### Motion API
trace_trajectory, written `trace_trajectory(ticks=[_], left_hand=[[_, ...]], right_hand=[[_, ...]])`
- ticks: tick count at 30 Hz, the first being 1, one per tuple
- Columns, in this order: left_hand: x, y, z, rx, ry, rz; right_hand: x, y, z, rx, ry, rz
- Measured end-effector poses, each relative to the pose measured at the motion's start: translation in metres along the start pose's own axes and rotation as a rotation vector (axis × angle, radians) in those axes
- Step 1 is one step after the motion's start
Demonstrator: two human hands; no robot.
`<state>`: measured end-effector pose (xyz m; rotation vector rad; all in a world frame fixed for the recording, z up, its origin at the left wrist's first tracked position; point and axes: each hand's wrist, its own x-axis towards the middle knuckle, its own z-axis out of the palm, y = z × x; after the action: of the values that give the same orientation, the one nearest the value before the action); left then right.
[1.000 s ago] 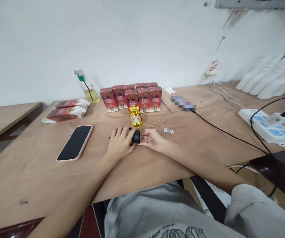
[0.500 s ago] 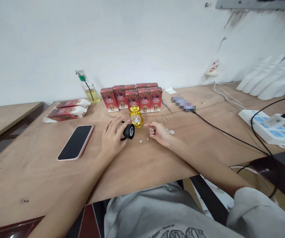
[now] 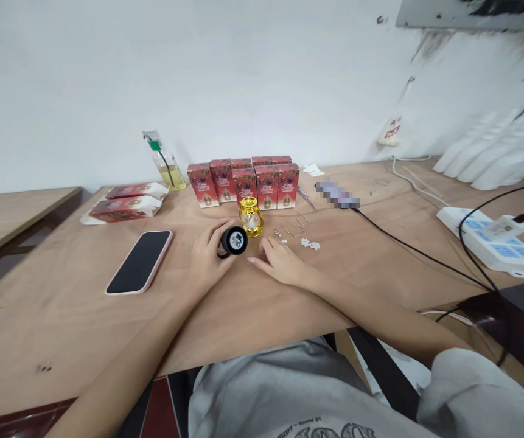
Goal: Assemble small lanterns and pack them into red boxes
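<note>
My left hand (image 3: 207,255) grips a small black round base part (image 3: 234,241), tilted so its pale underside faces me. My right hand (image 3: 276,263) lies palm down on the wooden table (image 3: 262,304) just right of it, fingers together and stretched toward the part, covering the spot where small coin cells lay. A little gold lantern (image 3: 250,216) stands right behind both hands. Several tiny silver cells and bent wire pieces (image 3: 293,226) lie to the right of the lantern, with small white plastic bits (image 3: 310,244) beside them.
A row of red boxes (image 3: 243,181) stands behind the lantern, with a bottle of yellow liquid (image 3: 165,165) to their left. A black phone (image 3: 140,261) lies face down at left, near wrapped red packs (image 3: 125,204). A white power strip (image 3: 494,240) and black cables (image 3: 408,246) lie at right.
My left hand lifted the black part off the table and turned its underside toward me. My right hand reached back toward the lantern, then came down flat over the loose cells.
</note>
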<state>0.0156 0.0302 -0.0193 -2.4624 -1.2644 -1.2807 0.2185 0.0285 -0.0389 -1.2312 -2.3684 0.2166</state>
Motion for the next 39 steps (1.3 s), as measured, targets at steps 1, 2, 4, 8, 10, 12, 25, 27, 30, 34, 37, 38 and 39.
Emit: trace_trajectory(ticks=[1, 2, 4, 8, 10, 12, 25, 27, 30, 34, 37, 38, 39], left_hand=[[0.0, -0.001, 0.001, 0.001, 0.002, -0.004], [-0.001, -0.001, 0.002, 0.004, 0.002, -0.007], [-0.001, -0.003, 0.003, 0.014, 0.001, -0.01], [-0.001, -0.006, 0.004, 0.049, 0.002, -0.014], [-0.001, -0.006, 0.003, 0.069, -0.003, -0.02], [-0.002, -0.006, 0.002, 0.086, -0.011, -0.023], [-0.002, -0.005, -0.002, 0.138, -0.027, -0.02], [-0.002, -0.006, -0.002, 0.147, -0.034, -0.015], [-0.002, -0.007, -0.001, 0.158, -0.042, -0.012], [-0.003, -0.007, -0.001, 0.182, -0.037, -0.001], [-0.003, -0.007, -0.002, 0.191, -0.035, 0.009], [-0.003, -0.007, -0.002, 0.191, -0.035, 0.009], [-0.003, -0.007, -0.002, 0.191, -0.035, 0.006]], right_hand=[[0.001, -0.001, 0.002, 0.01, 0.002, -0.02], [0.003, -0.002, 0.004, 0.018, -0.001, -0.038], [0.008, -0.003, 0.007, 0.029, -0.017, -0.068], [0.019, 0.0, 0.009, 0.015, -0.039, -0.098], [0.023, 0.003, 0.01, -0.038, -0.035, -0.117], [0.028, 0.006, 0.011, -0.118, -0.021, -0.127], [0.013, 0.034, -0.018, -0.132, 0.11, -0.033], [-0.008, 0.041, -0.024, 0.011, 0.076, -0.075], [-0.033, 0.048, -0.028, 0.124, -0.03, -0.119], [-0.044, 0.048, -0.026, 0.133, -0.081, -0.096], [-0.044, 0.046, -0.024, 0.01, -0.048, -0.128], [-0.044, 0.045, -0.023, -0.044, -0.029, -0.144], [-0.044, 0.045, -0.022, -0.094, -0.008, -0.161]])
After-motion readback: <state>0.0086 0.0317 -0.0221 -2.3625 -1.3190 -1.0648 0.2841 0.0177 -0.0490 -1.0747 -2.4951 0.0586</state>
